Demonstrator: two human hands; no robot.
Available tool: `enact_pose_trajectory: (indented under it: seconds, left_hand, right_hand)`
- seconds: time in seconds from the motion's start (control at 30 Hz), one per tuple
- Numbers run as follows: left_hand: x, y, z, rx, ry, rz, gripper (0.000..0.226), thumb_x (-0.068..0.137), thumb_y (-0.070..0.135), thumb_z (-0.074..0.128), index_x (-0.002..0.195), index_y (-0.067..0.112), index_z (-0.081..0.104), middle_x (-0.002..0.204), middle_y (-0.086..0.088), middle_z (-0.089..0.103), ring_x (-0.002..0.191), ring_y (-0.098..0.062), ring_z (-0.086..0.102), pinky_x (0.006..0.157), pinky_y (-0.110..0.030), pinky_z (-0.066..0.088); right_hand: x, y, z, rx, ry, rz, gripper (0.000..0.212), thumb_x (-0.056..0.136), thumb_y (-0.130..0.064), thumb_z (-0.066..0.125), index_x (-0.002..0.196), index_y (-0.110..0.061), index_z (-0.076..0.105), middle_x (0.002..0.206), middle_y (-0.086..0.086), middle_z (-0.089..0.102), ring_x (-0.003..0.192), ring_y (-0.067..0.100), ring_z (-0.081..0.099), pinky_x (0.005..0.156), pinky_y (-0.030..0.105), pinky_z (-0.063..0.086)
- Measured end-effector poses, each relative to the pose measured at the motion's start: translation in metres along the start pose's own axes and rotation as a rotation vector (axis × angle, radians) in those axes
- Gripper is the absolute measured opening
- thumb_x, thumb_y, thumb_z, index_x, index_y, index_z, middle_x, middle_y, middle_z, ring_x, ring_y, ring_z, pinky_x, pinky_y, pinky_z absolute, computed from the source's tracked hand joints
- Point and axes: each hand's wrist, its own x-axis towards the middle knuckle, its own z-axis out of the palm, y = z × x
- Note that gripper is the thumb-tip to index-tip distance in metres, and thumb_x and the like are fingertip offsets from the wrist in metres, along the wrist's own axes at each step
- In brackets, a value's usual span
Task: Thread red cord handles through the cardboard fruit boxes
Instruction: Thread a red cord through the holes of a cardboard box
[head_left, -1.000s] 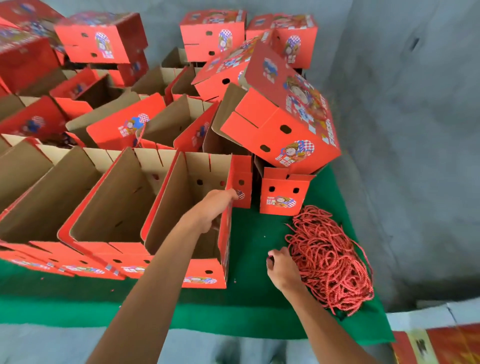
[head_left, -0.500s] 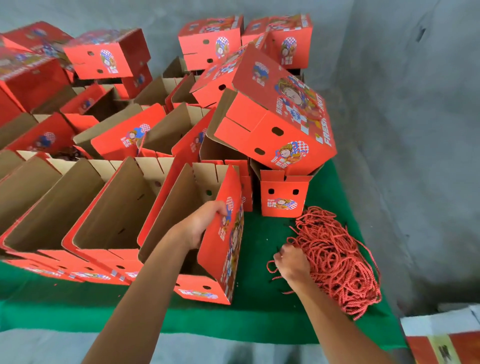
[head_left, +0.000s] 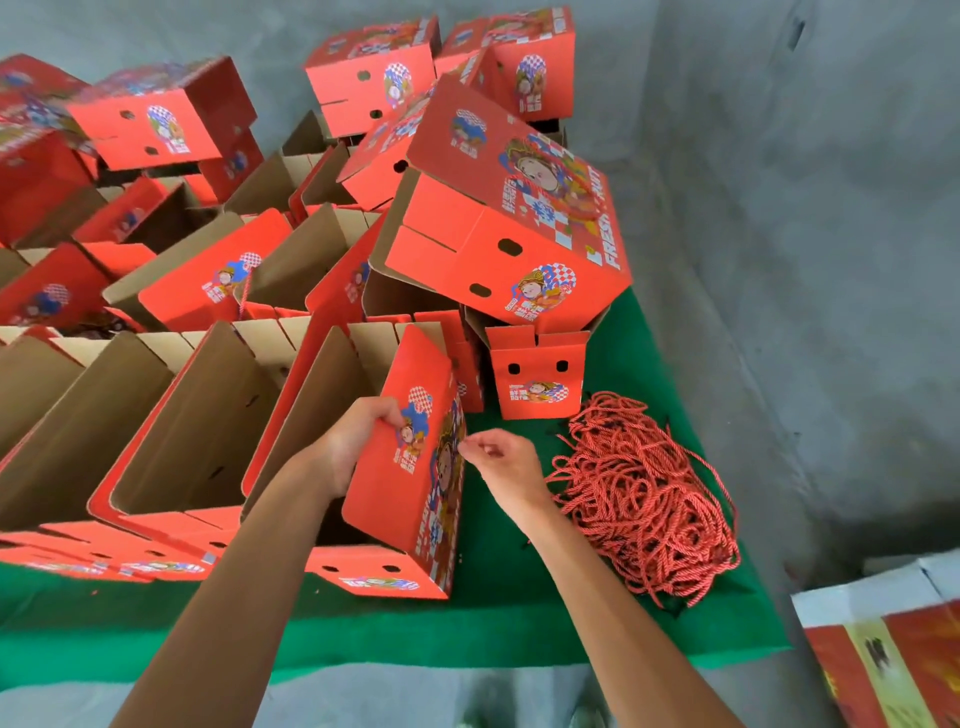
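Brown cardboard shows inside the row of open red fruit boxes (head_left: 171, 441) lying on their sides along the left of the green-covered desk (head_left: 519, 613); no cord is visible in any of their punched holes, so by my reading these are left to do. Behind them more red printed boxes (head_left: 161, 119) are stacked and tumbled; whether those carry handles cannot be made out.

Next, your left hand (head_left: 353, 447) grips the top edge of the nearest red cardboard box (head_left: 410, 499), fingers curled over the panel and holding it tipped up on the desk. Just beside that box's right side, your right hand (head_left: 498, 467) has thumb and fingertips pinched together close against the printed panel. It is probably pinching a cord end, but the cord itself is too small to make out, so you cannot be sure.

Further right, the loose heap of red twisted cord handles (head_left: 644, 499) lies on the green cover, near your right wrist. The heap is large, which suggests most of the threading lies ahead; this box looks barely begun.
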Motion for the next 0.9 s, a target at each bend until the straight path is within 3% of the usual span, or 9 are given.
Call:
enact_pose_trajectory:
  seconds: [0.17,0.3,0.47,0.57,0.7,0.8,0.9]
  left_hand:
    - [0.01,0.019,-0.002,0.121,-0.064,-0.024,0.07,0.068,0.034,0.066,0.134,0.011,0.056,0.124,-0.021,0.069,0.115,-0.04,0.066,0.102,-0.058,0.049]
    - [0.025,0.035,0.0,0.145,-0.071,-0.024,0.069,0.072,0.042,0.067,0.133,0.012,0.058,0.127,-0.02,0.068,0.114,-0.039,0.068,0.096,-0.053,0.054]
    - [0.04,0.032,-0.009,0.125,0.03,-0.019,0.084,0.05,0.046,0.078,0.126,0.013,0.062,0.112,-0.019,0.074,0.093,-0.036,0.075,0.073,-0.045,0.06]
    - [0.049,0.026,-0.016,0.082,0.072,-0.008,0.092,0.041,0.045,0.082,0.125,0.012,0.065,0.112,-0.021,0.074,0.092,-0.038,0.075,0.073,-0.045,0.06]
    - [0.056,0.023,-0.02,0.055,0.1,-0.008,0.079,0.048,0.045,0.081,0.12,0.012,0.069,0.113,-0.022,0.073,0.095,-0.039,0.074,0.076,-0.048,0.059]
    - [0.06,0.024,-0.02,0.05,0.14,0.005,0.06,0.065,0.038,0.075,0.116,0.007,0.071,0.095,-0.019,0.077,0.077,-0.032,0.077,0.06,-0.038,0.061]
    - [0.055,0.027,-0.015,0.068,0.11,0.008,0.057,0.057,0.04,0.078,0.106,0.012,0.077,0.1,-0.019,0.077,0.081,-0.032,0.077,0.063,-0.039,0.061]
  right_hand:
    - [0.014,-0.003,0.0,0.1,-0.012,0.082,0.011,0.096,-0.013,0.07,0.086,-0.012,0.076,0.079,-0.007,0.071,0.061,-0.001,0.056,0.058,0.014,0.042]
    - [0.031,-0.009,0.002,0.058,0.02,0.053,0.012,0.095,-0.008,0.07,0.099,-0.001,0.078,0.081,0.001,0.072,0.068,0.009,0.062,0.067,0.021,0.05]
    - [0.05,-0.011,0.004,-0.181,-0.049,-0.061,0.018,0.104,-0.017,0.062,0.113,-0.004,0.071,0.106,0.006,0.074,0.093,0.017,0.071,0.08,0.028,0.054]
    - [0.052,-0.01,0.004,-0.253,-0.072,-0.117,0.013,0.103,-0.013,0.063,0.11,-0.006,0.071,0.102,0.008,0.076,0.09,0.019,0.073,0.082,0.03,0.058]
    - [0.052,-0.015,0.0,-0.299,-0.087,-0.211,0.015,0.1,-0.011,0.066,0.111,-0.005,0.075,0.107,0.006,0.077,0.096,0.016,0.073,0.093,0.029,0.058]
    - [0.053,-0.022,-0.004,-0.396,-0.126,-0.276,0.018,0.102,-0.011,0.063,0.113,-0.006,0.075,0.114,0.006,0.075,0.103,0.018,0.071,0.097,0.03,0.056]
    - [0.055,-0.029,-0.002,-0.543,-0.174,-0.366,0.019,0.102,-0.01,0.059,0.11,-0.007,0.076,0.114,0.008,0.075,0.103,0.021,0.07,0.094,0.035,0.055]
